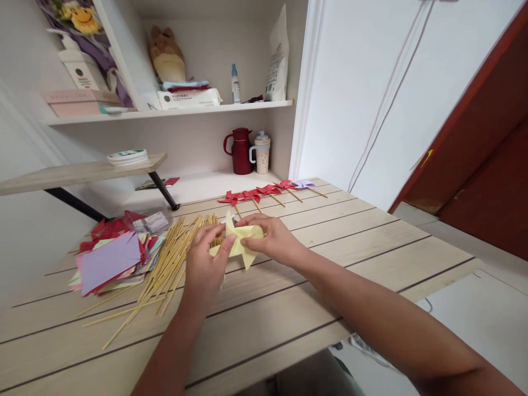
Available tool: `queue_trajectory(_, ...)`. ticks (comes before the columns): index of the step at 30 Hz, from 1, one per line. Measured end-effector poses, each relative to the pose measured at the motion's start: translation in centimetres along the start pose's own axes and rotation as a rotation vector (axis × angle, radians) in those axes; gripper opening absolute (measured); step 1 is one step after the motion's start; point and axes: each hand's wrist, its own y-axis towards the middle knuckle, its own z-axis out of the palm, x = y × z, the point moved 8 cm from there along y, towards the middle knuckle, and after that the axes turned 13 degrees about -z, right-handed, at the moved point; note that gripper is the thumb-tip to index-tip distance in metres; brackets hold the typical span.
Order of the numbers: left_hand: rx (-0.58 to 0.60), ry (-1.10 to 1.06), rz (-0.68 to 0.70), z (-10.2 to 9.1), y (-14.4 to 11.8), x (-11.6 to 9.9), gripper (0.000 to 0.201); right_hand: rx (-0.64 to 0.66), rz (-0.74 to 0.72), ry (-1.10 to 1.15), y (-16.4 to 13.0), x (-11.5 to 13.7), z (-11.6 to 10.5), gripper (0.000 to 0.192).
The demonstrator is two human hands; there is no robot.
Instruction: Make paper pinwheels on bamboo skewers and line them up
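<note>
Both hands hold a pale yellow paper pinwheel [248,257] a little above the slatted tabletop. My left hand [208,250] pinches its left side, thumb near the centre. From the right, my right hand [274,239] grips the folded blades between thumb and fingers. Whether a stick is joined to this pinwheel I cannot tell. Just left of my left hand lies a heap of thin wooden sticks [167,269]. Beyond the hands, several red pinwheels [251,196] on sticks and a lilac pinwheel [304,185] lie in a row.
A stack of coloured paper [110,261] lies left of the sticks, with a clear plastic box [152,221] behind it. A small raised shelf [82,175] stands at the back left. A red jug [241,154] and a cup [262,157] stand in the cabinet behind the table.
</note>
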Motion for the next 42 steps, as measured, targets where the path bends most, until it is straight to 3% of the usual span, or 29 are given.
queue_trajectory(4, -0.162, -0.307, -0.12, -1.9, 0.0, 1.4, 0.058, -0.142, 0.238, 0.378, -0.4, -1.8, -0.1, 0.029)
queue_trajectory(7, -0.074, -0.545, -0.259, -0.9, 0.3, 3.1, 0.072, -0.212, 0.25, 0.475, -0.2, -2.1, -0.3, 0.021)
queue_trajectory(10, 0.072, -0.654, -0.368, 1.0, 0.3, 3.7, 0.072, -0.24, 0.238, 0.504, -0.2, -2.0, -0.2, 0.02)
queue_trajectory(18, 0.223, -0.725, -0.438, 2.7, -0.6, 2.0, 0.054, -0.177, 0.215, 0.512, -0.6, -1.0, 1.2, 0.027)
queue_trajectory(25, 0.195, -0.712, -0.55, 2.7, -0.7, 3.5, 0.05, -0.152, 0.227, 0.546, -0.9, -0.8, 1.9, 0.024)
queue_trajectory(32, 0.244, -0.752, -0.51, 3.1, -0.7, 2.9, 0.051, -0.153, 0.238, 0.534, -1.0, -0.9, 1.7, 0.023)
queue_trajectory(42, 0.193, -0.707, -0.538, 2.8, -0.7, 3.7, 0.052, -0.134, 0.248, 0.576, -1.1, -0.9, 2.2, 0.032)
